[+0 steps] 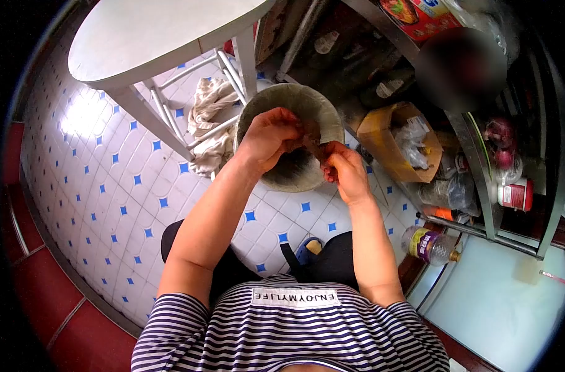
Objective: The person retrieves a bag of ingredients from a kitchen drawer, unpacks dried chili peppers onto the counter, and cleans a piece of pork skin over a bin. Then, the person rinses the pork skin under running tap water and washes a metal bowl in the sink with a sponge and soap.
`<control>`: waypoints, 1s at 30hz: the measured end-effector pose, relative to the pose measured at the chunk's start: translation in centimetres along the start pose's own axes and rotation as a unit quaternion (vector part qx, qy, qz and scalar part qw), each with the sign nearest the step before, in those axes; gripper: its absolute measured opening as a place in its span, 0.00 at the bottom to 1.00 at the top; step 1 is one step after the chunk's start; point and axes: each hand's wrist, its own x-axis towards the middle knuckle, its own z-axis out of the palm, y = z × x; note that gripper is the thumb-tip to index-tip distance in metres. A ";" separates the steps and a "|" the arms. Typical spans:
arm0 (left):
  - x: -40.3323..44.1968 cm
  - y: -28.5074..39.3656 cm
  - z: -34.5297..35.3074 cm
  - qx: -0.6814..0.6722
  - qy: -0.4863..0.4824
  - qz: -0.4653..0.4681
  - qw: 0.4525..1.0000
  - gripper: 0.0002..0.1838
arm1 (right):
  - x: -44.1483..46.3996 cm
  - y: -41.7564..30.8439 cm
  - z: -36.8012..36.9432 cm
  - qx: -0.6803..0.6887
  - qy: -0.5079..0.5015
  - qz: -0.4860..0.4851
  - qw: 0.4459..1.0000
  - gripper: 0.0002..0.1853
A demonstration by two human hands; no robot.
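Note:
Both hands are held close together over a round grey-green bucket [335, 115] on the tiled floor. Between them is a small, thin brown piece [311, 146], too dark and blurred for me to name its kind. My left hand [271, 137] has its fingers curled and pinched at the upper end of this piece. On the other end, the thumb and fingers of my right hand [346, 171] are pressed together. The bucket's inside is dark, and my hands hide part of it, so I cannot make out its contents.
A white table [171, 37] stands at upper left, with a crumpled beige cloth [211, 102] near its legs. On the right are a metal rack [481, 186], a cardboard box [381, 133] holding plastic bags, and a plastic bottle [428, 245] lying on its side.

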 end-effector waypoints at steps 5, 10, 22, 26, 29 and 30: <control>-0.8 -0.7 0.8 0.492 -0.037 0.210 0.844 0.08 | 1.0 0.1 -0.8 -0.025 0.106 -0.038 0.993 0.11; -0.7 -1.8 1.0 0.628 -0.001 0.250 0.737 0.04 | 1.4 1.3 0.4 0.140 0.098 -0.056 0.984 0.14; -0.3 -1.6 0.4 0.395 -0.036 0.108 0.912 0.04 | 2.5 1.4 0.6 -0.222 0.094 -0.147 0.959 0.10; -0.7 -1.2 0.8 0.278 -0.027 0.015 0.960 0.06 | 2.4 1.0 0.3 -0.089 0.092 -0.121 0.984 0.13; 0.0 -2.4 -0.3 0.452 0.040 0.113 0.884 0.07 | 2.2 1.0 0.6 -0.315 0.107 -0.139 0.933 0.15; -0.1 -2.6 -0.2 0.452 0.040 0.112 0.884 0.07 | 2.0 0.6 1.8 -0.416 0.145 -0.181 0.879 0.14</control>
